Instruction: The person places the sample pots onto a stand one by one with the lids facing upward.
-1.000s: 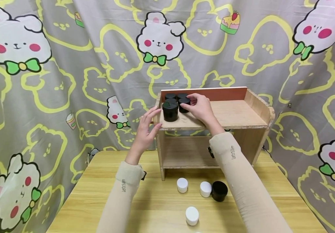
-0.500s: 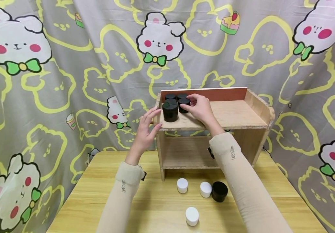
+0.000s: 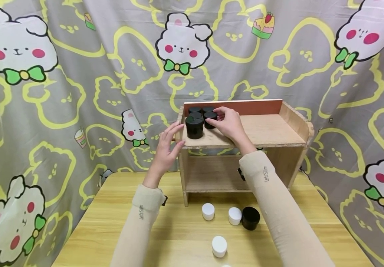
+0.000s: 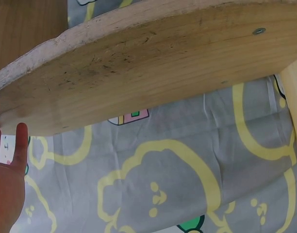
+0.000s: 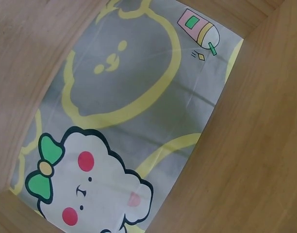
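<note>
Item: the black jar (image 3: 210,120), found on the top board of the shelf unit (image 3: 262,128), directly at the thumb and fingertips of the right hand (image 3: 228,120). Left of and beyond that hand, 4 neighbouring jars crowd close; the front jar (image 3: 194,128) sits nearest the board's front edge.

Hazard, in my judgement: a sideways nudge from the right hand would knock this jar into its neighbours, and the front jar could slide or tip. Cause: tight spacing, with little finger room.

Right hand: reaches in from the front right, fingers curled, thumb and forefinger pinching the jar's side. Left hand (image 3: 166,150): fingers extended and spread, holding nothing, at the left side panel (image 3: 183,174); contact cannot be confirmed. A hard push there might shift the unit.

Below the hands, on the table (image 3: 118,211): 3 white jars (image 3: 208,211) and 1 loose black jar (image 3: 250,218).
</note>
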`<state>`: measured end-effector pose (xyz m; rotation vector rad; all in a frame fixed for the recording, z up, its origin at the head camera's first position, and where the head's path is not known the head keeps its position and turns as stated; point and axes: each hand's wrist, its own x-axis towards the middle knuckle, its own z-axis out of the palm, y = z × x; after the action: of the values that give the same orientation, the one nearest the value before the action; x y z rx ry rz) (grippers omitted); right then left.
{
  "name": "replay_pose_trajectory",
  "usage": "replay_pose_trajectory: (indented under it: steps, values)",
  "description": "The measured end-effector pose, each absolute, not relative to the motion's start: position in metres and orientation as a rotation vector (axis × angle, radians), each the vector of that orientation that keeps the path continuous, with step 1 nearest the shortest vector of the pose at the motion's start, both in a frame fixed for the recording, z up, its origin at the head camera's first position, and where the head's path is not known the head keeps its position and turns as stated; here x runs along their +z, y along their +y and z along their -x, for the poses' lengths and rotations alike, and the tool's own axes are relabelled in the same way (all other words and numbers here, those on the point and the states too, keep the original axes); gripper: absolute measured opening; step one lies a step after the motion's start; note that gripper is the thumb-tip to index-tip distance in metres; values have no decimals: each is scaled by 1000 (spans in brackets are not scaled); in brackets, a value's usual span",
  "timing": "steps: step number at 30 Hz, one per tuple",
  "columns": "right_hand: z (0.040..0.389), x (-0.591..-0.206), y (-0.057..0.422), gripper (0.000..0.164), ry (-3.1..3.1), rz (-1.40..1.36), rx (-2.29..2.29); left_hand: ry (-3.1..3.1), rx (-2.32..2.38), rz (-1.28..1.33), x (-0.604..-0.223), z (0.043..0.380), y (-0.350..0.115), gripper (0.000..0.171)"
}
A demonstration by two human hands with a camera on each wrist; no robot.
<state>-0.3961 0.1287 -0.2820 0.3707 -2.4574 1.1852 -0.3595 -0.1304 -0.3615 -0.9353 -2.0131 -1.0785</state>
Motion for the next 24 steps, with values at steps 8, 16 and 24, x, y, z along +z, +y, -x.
replay_pose_trajectory:
  steps: [8,16,24]
  values:
    - [393,-280,128,53,-2461,-379,1197,-2034,-1084,924,-361,359,-132,52]
    - [392,-280,129,54,-2462,-388,1188,-2028,-1087,924,-361,357,-131,54]
    - [391,-278,128,55,-2477,-376,1195,-2015,-1082,927,-361,358,-131,51]
